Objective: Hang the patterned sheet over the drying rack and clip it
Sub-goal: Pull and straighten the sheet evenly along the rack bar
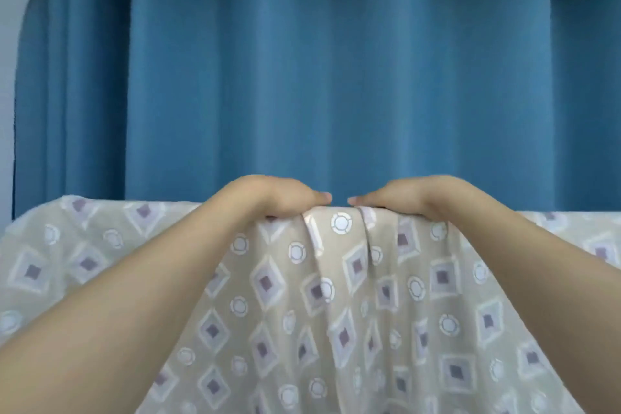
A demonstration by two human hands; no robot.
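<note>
The patterned sheet (336,296), beige with purple diamonds and white rings, fills the lower half of the view and drapes down toward me. Its top edge runs level across the frame, with folds bunched at the middle. My left hand (272,197) and my right hand (413,197) both sit on that top edge, close together, thumbs pointing at each other. The fingers of both hands curl over the far side of the edge and are hidden. The drying rack is covered by the sheet and cannot be seen. No clip is in view.
A blue curtain (336,77) hangs in vertical folds right behind the sheet. A strip of pale wall (8,111) shows at the far left.
</note>
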